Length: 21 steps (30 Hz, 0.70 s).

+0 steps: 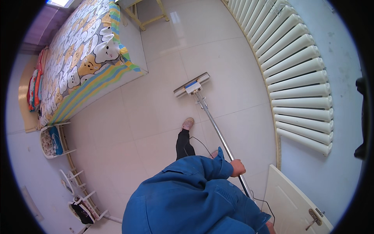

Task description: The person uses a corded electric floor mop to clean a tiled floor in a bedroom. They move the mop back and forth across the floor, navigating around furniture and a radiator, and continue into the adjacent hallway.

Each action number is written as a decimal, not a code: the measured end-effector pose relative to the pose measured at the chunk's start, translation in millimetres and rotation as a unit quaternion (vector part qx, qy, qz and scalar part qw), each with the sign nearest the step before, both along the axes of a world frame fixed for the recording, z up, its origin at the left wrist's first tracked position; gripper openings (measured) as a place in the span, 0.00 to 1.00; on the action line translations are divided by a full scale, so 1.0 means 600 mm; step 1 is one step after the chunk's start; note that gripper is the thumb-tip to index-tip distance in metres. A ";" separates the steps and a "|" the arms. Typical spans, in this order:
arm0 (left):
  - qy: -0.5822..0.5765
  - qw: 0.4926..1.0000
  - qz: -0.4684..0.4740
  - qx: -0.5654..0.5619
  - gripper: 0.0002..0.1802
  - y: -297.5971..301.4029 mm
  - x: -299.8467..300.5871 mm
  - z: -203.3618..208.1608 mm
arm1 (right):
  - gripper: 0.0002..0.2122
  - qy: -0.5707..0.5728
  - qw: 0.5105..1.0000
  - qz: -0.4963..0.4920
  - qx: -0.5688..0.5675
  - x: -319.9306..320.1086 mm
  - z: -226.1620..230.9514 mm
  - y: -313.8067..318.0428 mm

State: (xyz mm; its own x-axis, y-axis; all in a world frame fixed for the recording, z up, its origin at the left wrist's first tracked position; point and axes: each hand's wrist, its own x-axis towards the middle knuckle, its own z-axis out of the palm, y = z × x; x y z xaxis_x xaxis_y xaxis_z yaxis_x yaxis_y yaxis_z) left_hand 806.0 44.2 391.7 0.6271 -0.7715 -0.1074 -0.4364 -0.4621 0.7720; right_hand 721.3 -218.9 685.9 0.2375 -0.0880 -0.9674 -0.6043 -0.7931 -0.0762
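A flat sponge mop [192, 85] with a long silvery pole [218, 130] slants across the tiled floor, its wide head lying ahead of my feet. My left hand [238, 167] is wrapped round the pole partway up. Below that grip, the pole's upper end passes behind my blue sleeve. Only a small part of my right hand [270, 227] shows at the lower edge, beyond the right cuff and roughly in line with the pole; its fingers are hidden. One pinkish shoe [188, 123] stands on the floor a little behind the mop head.
A bed [89, 50] with a cartoon-print cover fills the upper left, with a wooden-legged table [142, 23] beyond it. White radiator pipes [300, 87] line the right wall. A white door [292, 199] stands at lower right. White chairs [50, 142] line the left wall.
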 end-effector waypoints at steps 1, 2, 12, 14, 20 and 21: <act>0.001 1.000 0.004 0.015 0.03 0.019 0.006 -0.005 | 0.13 0.005 1.000 -0.005 -0.001 -0.006 -0.009 0.009; -0.004 1.000 0.012 0.021 0.03 0.039 0.008 -0.010 | 0.13 0.008 1.000 -0.007 0.005 -0.007 -0.023 0.022; -0.148 0.950 0.147 0.234 0.02 0.510 0.279 -0.124 | 0.12 0.046 0.924 -0.269 0.270 0.195 -0.240 0.467; -0.184 0.926 0.190 0.268 0.06 0.614 0.336 -0.115 | 0.10 0.023 0.902 -0.273 0.333 0.274 -0.273 0.608; -0.220 0.897 0.313 0.219 0.13 0.917 0.419 -0.057 | 0.14 -0.007 0.913 -0.170 0.371 0.407 -0.325 0.992; -0.240 0.896 0.309 0.209 0.13 0.953 0.417 -0.048 | 0.15 -0.002 0.910 -0.172 0.378 0.409 -0.321 1.029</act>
